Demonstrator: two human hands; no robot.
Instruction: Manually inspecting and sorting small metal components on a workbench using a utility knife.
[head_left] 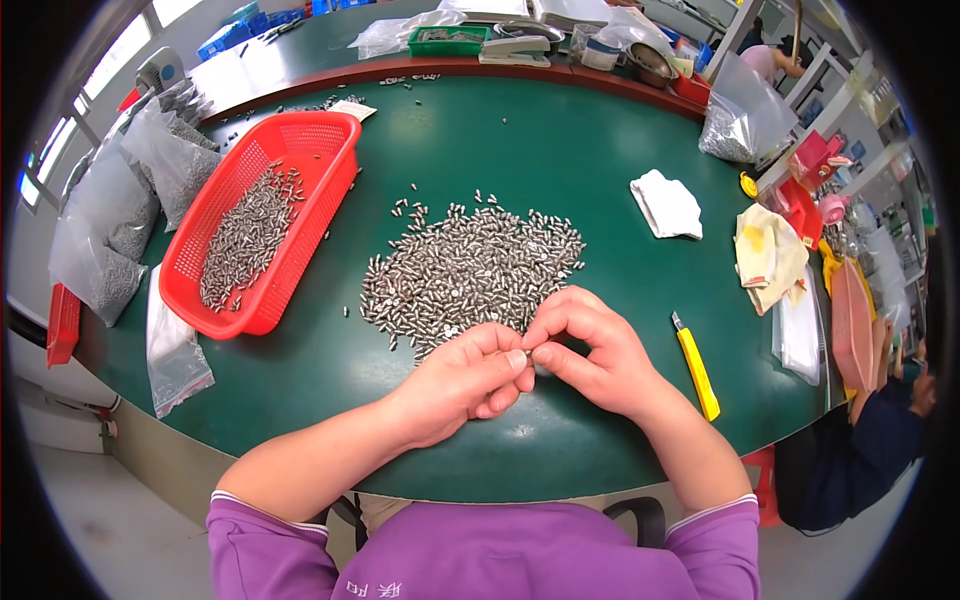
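1. A green table spreads across the scene, its near edge before the person.
2. Clear plastic bags filled with small grey parts stand at the far left.
3. A red basket sits on the left side, slanted, with grey metal parts lying inside it.
4. A loose pile of metal pieces covers the middle of the table, right of the basket.
5. The left hand, at the pile's near edge, pinches with thumb and fingers.
6. The right hand brings thumb and forefinger to the same spot; whether they grip too, I cannot tell.
7. A white cloth lies on the far right.
8. A yellow cutter rests right of the right hand.
9. One small metal piece, mostly hidden, is between the hands' fingertips.
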